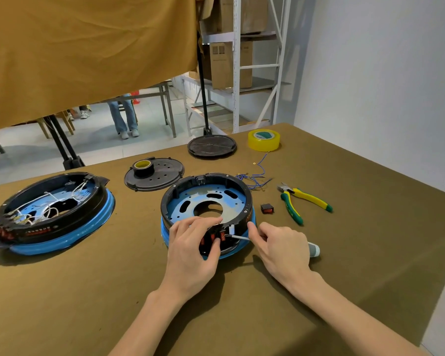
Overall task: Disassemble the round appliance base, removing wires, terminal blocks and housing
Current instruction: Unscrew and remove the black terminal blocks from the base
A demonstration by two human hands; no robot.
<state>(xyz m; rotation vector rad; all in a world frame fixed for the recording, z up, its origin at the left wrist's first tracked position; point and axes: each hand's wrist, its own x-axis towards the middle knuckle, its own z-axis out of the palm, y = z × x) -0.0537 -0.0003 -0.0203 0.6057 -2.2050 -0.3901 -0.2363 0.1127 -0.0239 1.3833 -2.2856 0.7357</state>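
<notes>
A round black-and-blue appliance base [207,201] sits near the middle of the olive-brown felt-covered counter [344,265], its blue perforated metal plate showing inside the black plastic ring. The left hand [194,249] wraps the near rim, fingers [190,223] curled over the top and thumb pressing beside the row of red rocker switches [212,238]. The right hand [280,246] grips a screwdriver with a grey handle [313,249]; its fingers are curled round the tool and the thin metal shaft meets the switch panel.

Just right of the base lie a loose black switch with a red rocker [267,208] and yellow-and-green pliers [302,201]. Behind it, a tangle of removed blue wires [254,179] trails toward a roll of clear yellow tape [263,140]. A flat black round cover [154,173] carries a roll of black tape [142,167], and a second black disc [212,145] lies farther back. Well to the left stands another black-and-blue base [53,211], tilted, with white wires [46,209] inside it.

A mustard fabric sheet [88,52] hangs beyond the counter; below it show grey floor, table legs and a person's legs in jeans [122,114]. White metal shelving [242,60] holds cardboard boxes beside a pale wall.
</notes>
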